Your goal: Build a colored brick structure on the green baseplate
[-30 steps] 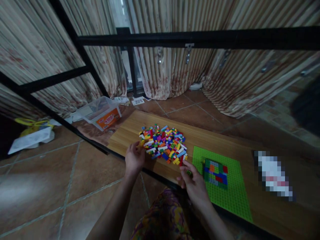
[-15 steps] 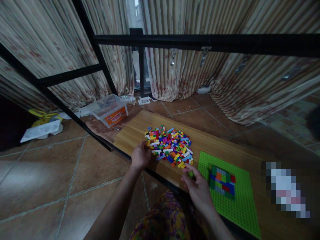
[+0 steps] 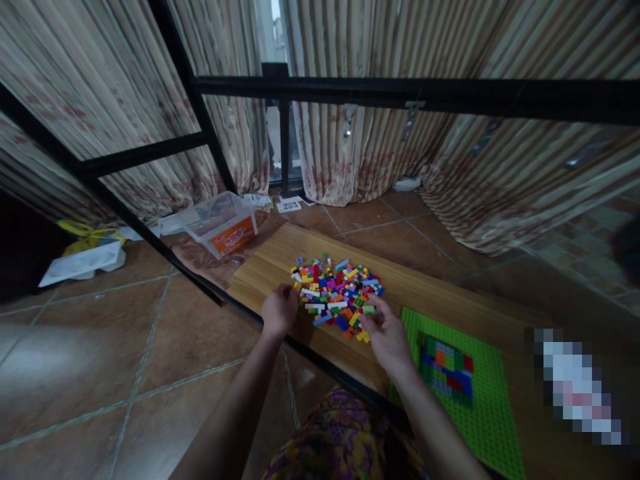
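While the right hand (image 3: 387, 332) pinches a light-green plastic brick (image 3: 369, 309) at the right side of a loose multicoloured brick pile (image 3: 330, 295), the left hand (image 3: 281, 310) curls at its left edge (gripping anything, I cannot tell). A flat bright-green studded baseplate (image 3: 493, 420) lies rightward, nearer the right hand.

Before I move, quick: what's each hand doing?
Left hand: fingers curled at the edge of the brick pile; can't tell whether it grips a brick.
Right hand: closed, apparently pinching a light green brick.
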`<state>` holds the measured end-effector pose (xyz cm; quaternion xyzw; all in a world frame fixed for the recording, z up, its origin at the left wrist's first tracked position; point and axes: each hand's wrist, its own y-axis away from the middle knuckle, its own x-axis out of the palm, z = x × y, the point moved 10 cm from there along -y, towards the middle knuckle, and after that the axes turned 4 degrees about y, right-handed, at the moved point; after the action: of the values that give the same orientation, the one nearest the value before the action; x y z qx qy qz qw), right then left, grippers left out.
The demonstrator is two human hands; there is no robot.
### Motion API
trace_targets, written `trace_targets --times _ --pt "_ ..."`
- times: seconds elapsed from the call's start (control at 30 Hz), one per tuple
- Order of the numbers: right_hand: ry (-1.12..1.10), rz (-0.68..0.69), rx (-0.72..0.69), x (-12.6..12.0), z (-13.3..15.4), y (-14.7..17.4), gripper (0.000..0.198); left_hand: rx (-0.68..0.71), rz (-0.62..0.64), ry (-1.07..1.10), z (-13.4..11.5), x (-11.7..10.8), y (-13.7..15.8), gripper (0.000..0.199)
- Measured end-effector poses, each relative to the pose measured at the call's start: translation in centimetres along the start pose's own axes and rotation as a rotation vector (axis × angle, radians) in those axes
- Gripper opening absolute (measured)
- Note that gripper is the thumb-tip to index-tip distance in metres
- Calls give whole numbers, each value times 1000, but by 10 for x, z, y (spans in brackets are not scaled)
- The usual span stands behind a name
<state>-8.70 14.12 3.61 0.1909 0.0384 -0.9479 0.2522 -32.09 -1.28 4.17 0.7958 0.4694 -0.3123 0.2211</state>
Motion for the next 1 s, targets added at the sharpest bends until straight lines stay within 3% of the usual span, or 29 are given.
trace_targets --times 0.17,0.27,0.4,0.53,0.67,0.73,0.8,0.9,1.0 --pt "-13 -72 -24 -8 -1 6 51 15 -26 138 6 -10 -5 29" --pt "-57 -76 8 -7 0 17 48 54 17 369 -4 -12 2 31" --pt "-233 -4 81 11 8 31 51 197 251 712 -46 3 38 31" --pt "-354 41 120 26 14 40 48 338 511 685 -84 31 93 22" --pt "-382 76 132 27 10 45 43 341 585 593 -87 49 113 21" --pt "-395 47 201 21 -1 47 43 356 523 534 -83 47 102 20" --pt "-405 -12 283 11 -13 51 45 382 351 412 -78 34 74 22" --pt "-418 -66 331 0 -17 57 47 357 94 76 -67 13 20 26" --pt "-421 -56 337 -5 -13 63 46 332 -8 -234 -62 4 -29 30"
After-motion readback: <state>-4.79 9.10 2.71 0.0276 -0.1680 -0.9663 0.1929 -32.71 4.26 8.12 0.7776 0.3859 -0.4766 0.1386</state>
